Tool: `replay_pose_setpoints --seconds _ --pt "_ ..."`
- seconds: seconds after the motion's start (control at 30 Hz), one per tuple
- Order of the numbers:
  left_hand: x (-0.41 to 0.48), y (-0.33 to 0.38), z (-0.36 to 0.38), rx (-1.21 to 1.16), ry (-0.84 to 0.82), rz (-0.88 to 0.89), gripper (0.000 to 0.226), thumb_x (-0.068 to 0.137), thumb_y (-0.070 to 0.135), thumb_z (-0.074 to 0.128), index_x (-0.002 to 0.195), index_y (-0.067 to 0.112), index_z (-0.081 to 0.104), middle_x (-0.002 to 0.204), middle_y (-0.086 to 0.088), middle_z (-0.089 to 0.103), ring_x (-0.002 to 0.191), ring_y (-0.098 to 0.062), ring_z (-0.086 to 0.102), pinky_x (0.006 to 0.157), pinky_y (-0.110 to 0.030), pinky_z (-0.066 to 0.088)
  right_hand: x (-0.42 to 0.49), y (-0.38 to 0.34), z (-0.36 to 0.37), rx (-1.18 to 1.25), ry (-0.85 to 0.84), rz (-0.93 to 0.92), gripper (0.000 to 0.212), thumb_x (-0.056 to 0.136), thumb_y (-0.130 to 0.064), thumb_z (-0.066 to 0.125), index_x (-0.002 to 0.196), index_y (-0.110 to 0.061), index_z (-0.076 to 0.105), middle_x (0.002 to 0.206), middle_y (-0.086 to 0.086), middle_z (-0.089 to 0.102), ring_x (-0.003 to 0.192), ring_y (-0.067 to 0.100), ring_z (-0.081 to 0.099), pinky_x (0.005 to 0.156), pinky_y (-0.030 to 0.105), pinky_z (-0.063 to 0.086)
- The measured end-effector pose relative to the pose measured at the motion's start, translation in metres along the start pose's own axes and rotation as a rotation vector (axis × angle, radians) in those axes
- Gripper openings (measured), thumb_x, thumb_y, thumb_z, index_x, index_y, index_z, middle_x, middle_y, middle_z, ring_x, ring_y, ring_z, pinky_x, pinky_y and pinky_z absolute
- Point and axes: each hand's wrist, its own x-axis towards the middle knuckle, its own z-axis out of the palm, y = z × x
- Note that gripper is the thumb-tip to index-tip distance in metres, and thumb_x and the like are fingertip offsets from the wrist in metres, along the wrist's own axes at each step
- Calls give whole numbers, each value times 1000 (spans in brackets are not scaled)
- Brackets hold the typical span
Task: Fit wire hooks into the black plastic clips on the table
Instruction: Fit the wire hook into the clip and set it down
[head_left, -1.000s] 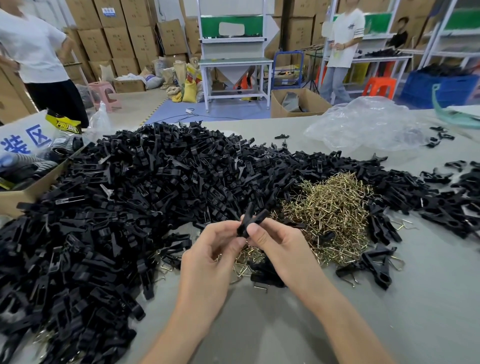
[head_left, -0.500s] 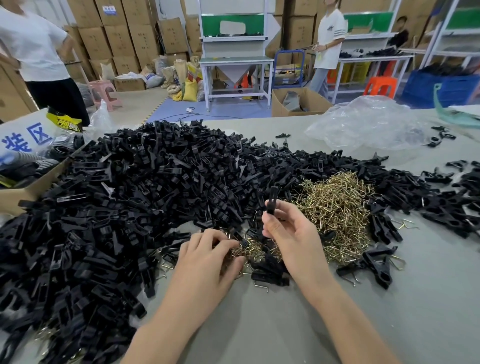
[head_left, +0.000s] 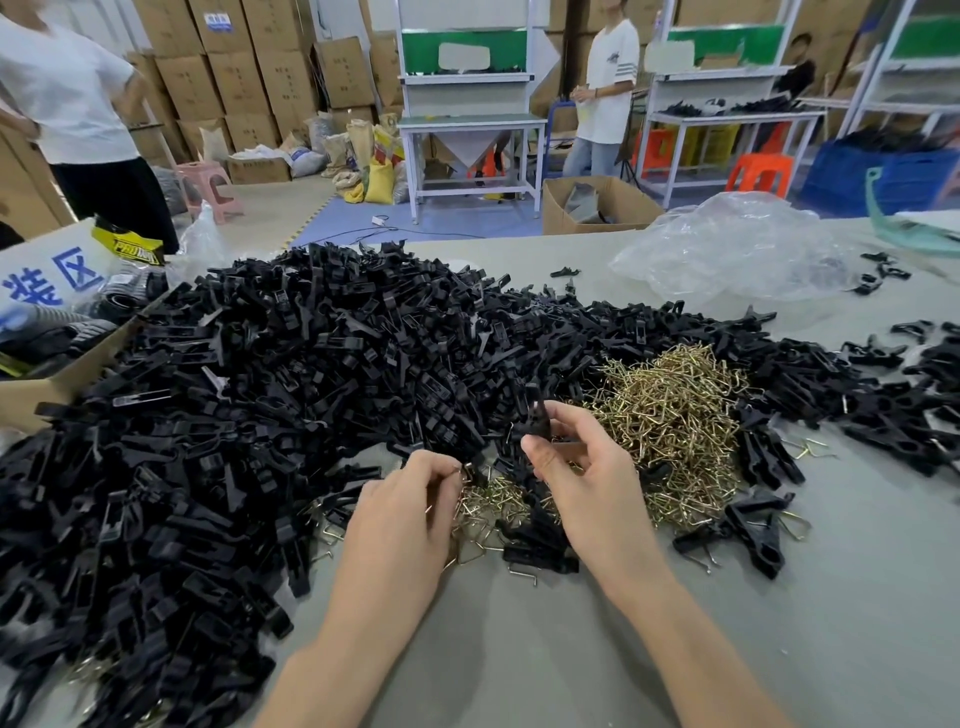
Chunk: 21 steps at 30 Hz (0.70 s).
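Left hand (head_left: 410, 514) dropped to hooks (head_left: 670, 415), grip unclear; right hand (head_left: 587, 483) pinches clip (head_left: 537, 415). Hooks look light, stiff: pinch the bend.

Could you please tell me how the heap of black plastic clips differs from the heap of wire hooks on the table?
The heap of black plastic clips is far larger, covering the left and middle of the table; the heap of wire hooks is a small patch right of centre. The clips are matt black and chunky; the hooks are thin, shiny, brass-coloured wire. Both lie loose and tangled on that grey table, their edges meeting.
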Motion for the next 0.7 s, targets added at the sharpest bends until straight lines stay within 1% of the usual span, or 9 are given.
replay_pose_setpoints --seconds 0.07,0.13,0.23,0.3,0.37,0.43,0.5,0.57,0.7 --pt "-1 1 -1 -91 14 -26 9 98 32 56 98 40 60 88 23 65 84 -3 62 75 -27 51 -1 -2 0 -16 -12 -11 26 96 -28 68 115 -45 62 107 -22 67 98 -5 62 80 9 47" --pt "-1 5 -4 -136 28 8 19 100 29 52 110 37 66 94 23 61 87 -1 61 75 -18 47 -2 -3 -1 -34 -31 -34 26 95 -30 68 115 -46 61 110 -23 66 100 -5 62 80 6 45" --pt "-1 10 -8 -205 30 5 29 102 25 46 122 33 65 93 15 53 78 -11 57 66 -13 41 -4 -5 0 -87 -50 -88 31 96 -26 67 111 -52 58 112 -25 62 101 -4 61 81 6 44" --pt "-1 11 -9 -244 53 -34 28 102 21 48 122 33 64 94 15 54 79 -11 57 66 -12 41 -4 -3 1 -142 -65 -126 37 97 -20 65 111 -53 58 112 -25 58 100 -3 61 81 6 44" --pt "0 12 -11 -316 69 -112 24 100 21 54 118 36 63 95 19 61 85 -4 62 71 -11 45 -4 -1 1 -205 -81 -153 35 98 -18 64 116 -47 61 112 -24 55 99 -2 61 83 7 44" --pt "2 13 -13 -487 66 -221 18 98 20 60 109 32 67 91 17 70 82 -2 67 73 -10 49 -4 1 1 -248 -101 -170 34 99 -16 62 122 -41 63 112 -23 52 98 0 61 85 8 44" --pt "5 13 -16 -664 49 -305 15 95 18 64 102 29 72 83 6 74 77 -6 69 72 -13 52 -4 1 2 -267 -122 -188 36 99 -13 61 126 -37 64 111 -21 50 97 1 61 85 8 44" --pt "7 12 -17 -775 9 -361 12 94 18 67 97 24 76 79 -1 74 74 -11 68 76 -22 56 -5 0 3 -287 -140 -207 38 99 -10 60 127 -35 64 111 -20 50 99 -2 59 84 5 42" --pt "7 12 -15 -920 -58 -449 12 91 19 69 95 25 79 77 -4 72 71 -13 65 81 -31 57 -6 -2 3 -320 -168 -233 38 99 -8 61 127 -33 65 110 -18 51 99 -1 58 84 4 40"
